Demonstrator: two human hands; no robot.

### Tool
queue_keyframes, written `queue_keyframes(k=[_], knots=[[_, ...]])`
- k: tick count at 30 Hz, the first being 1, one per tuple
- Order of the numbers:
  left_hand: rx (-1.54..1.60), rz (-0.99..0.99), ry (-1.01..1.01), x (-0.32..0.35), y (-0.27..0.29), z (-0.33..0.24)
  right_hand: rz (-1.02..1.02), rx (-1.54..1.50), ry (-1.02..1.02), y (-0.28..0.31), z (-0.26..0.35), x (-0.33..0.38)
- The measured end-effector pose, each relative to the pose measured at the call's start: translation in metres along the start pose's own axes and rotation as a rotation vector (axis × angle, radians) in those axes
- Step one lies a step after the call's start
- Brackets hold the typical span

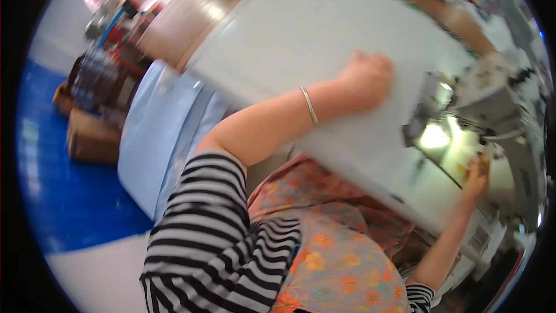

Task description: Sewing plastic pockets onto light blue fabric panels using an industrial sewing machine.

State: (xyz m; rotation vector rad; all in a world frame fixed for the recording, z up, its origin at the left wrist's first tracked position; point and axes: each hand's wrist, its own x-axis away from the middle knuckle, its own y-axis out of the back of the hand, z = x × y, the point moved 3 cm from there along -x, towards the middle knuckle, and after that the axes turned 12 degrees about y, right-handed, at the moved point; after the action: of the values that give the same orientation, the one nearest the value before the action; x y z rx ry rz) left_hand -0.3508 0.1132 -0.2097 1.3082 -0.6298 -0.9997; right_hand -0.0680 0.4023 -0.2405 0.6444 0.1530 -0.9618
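The view is tilted and blurred. My left hand [368,78] lies on a large white work table [301,29] with its fingers curled under, and nothing shows in it. A thin metal bangle [308,104] circles that wrist. My right hand [476,177] reaches to the bed of a grey-white sewing machine [492,95] at the right and touches a small yellowish piece [467,168] there. Whether the fingers grip it is unclear. A bright lamp [434,136] glows under the machine head. My sleeves are black-and-white striped, over a floral apron [336,255].
A stack of light blue fabric [162,139] hangs beside the table at my left. Beyond it a cardboard box [90,136] and cluttered racks [110,58] stand on a blue floor [58,191]. A wooden table edge [197,6] curves behind the white top.
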Motion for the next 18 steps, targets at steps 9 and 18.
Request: queue_keyframes(k=[9, 18], knots=[[0.362, -0.12, 0.618, 0.319, -0.072, 0.023, 0.21, 0.137, 0.242, 0.0, 0.029, 0.024], [-0.315, 0.183, 1.724, 0.592, -0.189, 0.203, 0.282, 0.426, 0.37, -0.007, 0.051, 0.057]])
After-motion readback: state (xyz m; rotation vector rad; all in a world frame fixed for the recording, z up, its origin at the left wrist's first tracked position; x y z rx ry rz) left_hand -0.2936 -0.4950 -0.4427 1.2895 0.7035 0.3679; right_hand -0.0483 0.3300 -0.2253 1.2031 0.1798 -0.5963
